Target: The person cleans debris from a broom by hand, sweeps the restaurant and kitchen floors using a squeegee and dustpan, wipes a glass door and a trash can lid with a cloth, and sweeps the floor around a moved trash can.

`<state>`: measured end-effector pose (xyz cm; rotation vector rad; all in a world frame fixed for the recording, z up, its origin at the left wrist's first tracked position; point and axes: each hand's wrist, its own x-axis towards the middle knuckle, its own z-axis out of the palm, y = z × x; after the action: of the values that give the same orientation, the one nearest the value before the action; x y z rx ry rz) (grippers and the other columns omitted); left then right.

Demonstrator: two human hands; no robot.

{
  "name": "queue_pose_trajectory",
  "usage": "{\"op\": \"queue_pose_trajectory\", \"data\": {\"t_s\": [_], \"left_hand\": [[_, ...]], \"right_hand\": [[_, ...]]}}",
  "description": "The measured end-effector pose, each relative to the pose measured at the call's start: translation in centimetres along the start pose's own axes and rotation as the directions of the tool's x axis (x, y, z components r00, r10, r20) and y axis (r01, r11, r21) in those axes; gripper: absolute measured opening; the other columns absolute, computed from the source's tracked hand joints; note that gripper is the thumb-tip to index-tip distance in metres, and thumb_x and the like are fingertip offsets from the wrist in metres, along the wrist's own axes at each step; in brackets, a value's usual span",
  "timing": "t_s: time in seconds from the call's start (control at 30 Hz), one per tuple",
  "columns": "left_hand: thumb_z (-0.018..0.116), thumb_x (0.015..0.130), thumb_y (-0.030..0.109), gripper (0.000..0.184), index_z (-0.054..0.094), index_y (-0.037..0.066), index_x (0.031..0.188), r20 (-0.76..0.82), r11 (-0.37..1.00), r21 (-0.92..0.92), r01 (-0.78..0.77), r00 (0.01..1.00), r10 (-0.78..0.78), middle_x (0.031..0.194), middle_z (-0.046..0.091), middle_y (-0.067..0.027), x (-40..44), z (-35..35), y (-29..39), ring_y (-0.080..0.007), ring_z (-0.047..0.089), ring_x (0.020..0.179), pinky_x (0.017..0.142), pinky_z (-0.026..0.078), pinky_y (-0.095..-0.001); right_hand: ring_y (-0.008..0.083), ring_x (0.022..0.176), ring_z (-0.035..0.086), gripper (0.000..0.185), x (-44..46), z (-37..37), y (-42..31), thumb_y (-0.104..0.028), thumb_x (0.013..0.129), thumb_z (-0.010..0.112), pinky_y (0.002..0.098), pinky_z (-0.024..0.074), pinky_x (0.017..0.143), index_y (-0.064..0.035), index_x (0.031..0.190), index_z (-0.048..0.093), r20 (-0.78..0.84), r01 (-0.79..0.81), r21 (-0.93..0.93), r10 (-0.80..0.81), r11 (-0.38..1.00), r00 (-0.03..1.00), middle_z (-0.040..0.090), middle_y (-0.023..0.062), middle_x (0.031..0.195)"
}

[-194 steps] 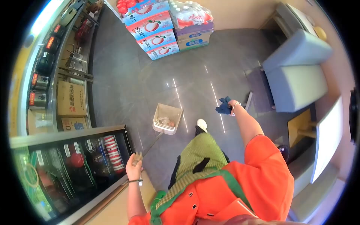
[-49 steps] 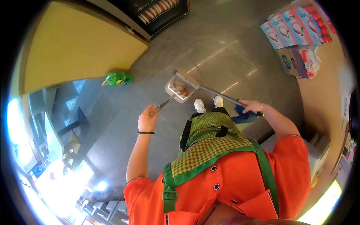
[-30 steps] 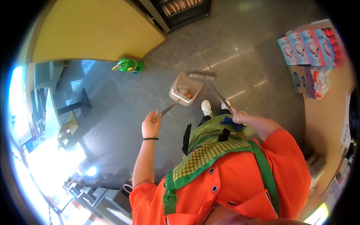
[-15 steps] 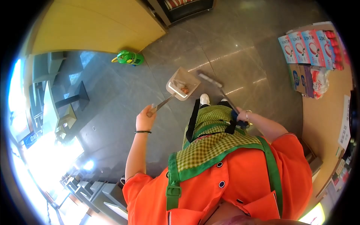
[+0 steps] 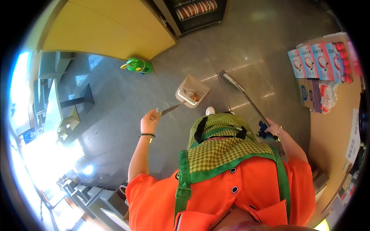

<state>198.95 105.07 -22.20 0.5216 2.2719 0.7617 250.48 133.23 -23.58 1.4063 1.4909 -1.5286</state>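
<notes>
Head view, clock read from my apron (image 5: 219, 144): my left hand (image 5: 148, 123) grips the dustpan (image 5: 192, 82) handle, its pan at eleven o'clock, holding scraps (image 5: 192, 94). My right hand (image 5: 273, 129) clasps the broom (image 5: 252, 102), brush at twelve; dark blue cloth (image 5: 263, 130) bunches beside that hand.

Shop or eatery | stacked drink cartons (image 5: 316, 61) | glass-fronted cabinet (image 5: 196, 13) | grey seating (image 5: 90, 198) | tiled floor (image 5: 246, 50)

The debris (image 5: 191, 94) in the dustpan (image 5: 202, 88) is too small to identify. The apron (image 5: 216, 133) hides most of both shoes (image 5: 210, 111). At the far edge, the cabinet (image 5: 196, 15) is cut off. Glare washes out the near-left window area.
</notes>
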Motion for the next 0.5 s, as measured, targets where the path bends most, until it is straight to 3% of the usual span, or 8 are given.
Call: {"op": "queue_pose_trajectory", "data": {"t_s": [0.1, 0.17, 0.23, 0.3, 0.33, 0.43, 0.5], "left_hand": [[0.063, 0.07, 0.015, 0.033, 0.058, 0.006, 0.102, -0.004, 0.99, -0.123, 0.067, 0.998, -0.068, 0.077, 0.061, -0.0075, 0.0, 2.3, 3.6, -0.0122, 0.056, 0.059, 0.053, 0.047, -0.0244], [0.061, 0.069, 0.01, 0.036, 0.056, 0.004, 0.105, 0.025, 0.989, -0.147, 0.016, 1.0, -0.013, 0.082, 0.06, -0.0074, 1.0, 4.8, 5.5, -0.0118, 0.056, 0.064, 0.053, 0.048, -0.0236], [0.059, 0.069, 0.005, 0.039, 0.053, 0.001, 0.108, 0.07, 0.986, -0.162, -0.041, 0.996, 0.053, 0.088, 0.06, -0.0072, 2.4, 7.8, 7.0, -0.0114, 0.056, 0.068, 0.053, 0.048, -0.0227], [0.062, 0.07, 0.012, 0.037, 0.054, 0.002, 0.105, 0.003, 0.927, -0.365, -0.082, 0.996, 0.09, 0.085, 0.061, -0.0078, 3.3, 11.1, 7.6, -0.0102, 0.055, 0.061, 0.053, 0.046, -0.023], [0.062, 0.069, 0.009, 0.04, 0.052, 0.0, 0.107, 0.014, 0.885, -0.461, -0.068, 0.996, 0.084, 0.089, 0.06, -0.0079, 3.4, 12.7, 7.5, -0.0118, 0.055, 0.068, 0.058, 0.046, -0.0243], [0.062, 0.068, 0.008, 0.043, 0.052, 0.0, 0.109, -0.051, 0.827, -0.504, -0.25, 0.964, 0.261, 0.09, 0.06, -0.0086, 4.6, 19.0, 5.3, -0.0141, 0.056, 0.076, 0.065, 0.047, -0.0265], [0.062, 0.068, 0.008, 0.043, 0.052, 0.0, 0.109, 0.006, 0.897, -0.389, -0.211, 0.973, 0.232, 0.09, 0.06, -0.0089, 5.3, 22.1, 6.8, -0.0152, 0.056, 0.078, 0.068, 0.046, -0.0272]], "right_hand": [[0.0212, 0.105, 0.044, 0.078, -0.9, -1.3, 0.7, 0.003, 0.062, 0.06, 0.0266, 0.0342, 0.087, -0.0096, 0.131, 0.025, -0.118, 0.018, 0.116, -0.004, 0.993, 0.993, 0.045, 0.012, 0.119], [0.0217, 0.111, 0.04, 0.078, -1.4, -2.0, 0.5, 0.0, 0.063, 0.061, 0.026, 0.0312, 0.091, -0.0037, 0.131, 0.022, -0.262, -0.014, 0.225, 0.074, 0.974, 0.962, 0.041, 0.0139, 0.124], [0.022, 0.115, 0.037, 0.079, -1.6, -3.8, 0.2, -0.001, 0.064, 0.061, 0.0258, 0.0294, 0.092, -0.0014, 0.131, 0.02, -0.284, -0.024, 0.249, 0.097, 0.968, 0.954, 0.037, 0.0145, 0.127], [0.0223, 0.118, 0.034, 0.079, -1.7, -5.7, 0.7, -0.002, 0.065, 0.061, 0.0256, 0.0277, 0.094, 0.0008, 0.131, 0.019, -0.302, -0.035, 0.282, 0.124, 0.959, 0.945, 0.034, 0.0152, 0.13], [0.0224, 0.12, 0.032, 0.079, -1.6, -6.8, 1.2, -0.004, 0.065, 0.061, 0.0256, 0.0269, 0.095, 0.0005, 0.132, 0.019, -0.319, 0.005, 0.332, 0.107, 0.943, 0.942, 0.032, 0.0154, 0.131], [0.0227, 0.121, 0.03, 0.079, -0.8, -11.0, 2.6, -0.006, 0.065, 0.062, 0.0256, 0.0258, 0.096, 0.0004, 0.131, 0.019, -0.36, 0.056, 0.396, 0.098, 0.917, 0.928, 0.029, 0.0155, 0.133], [0.0229, 0.122, 0.029, 0.078, 0.3, -13.7, 5.1, -0.006, 0.065, 0.062, 0.0256, 0.0255, 0.096, 0.0005, 0.131, 0.02, -0.361, 0.048, 0.409, 0.113, 0.911, 0.926, 0.029, 0.0155, 0.133]]}}
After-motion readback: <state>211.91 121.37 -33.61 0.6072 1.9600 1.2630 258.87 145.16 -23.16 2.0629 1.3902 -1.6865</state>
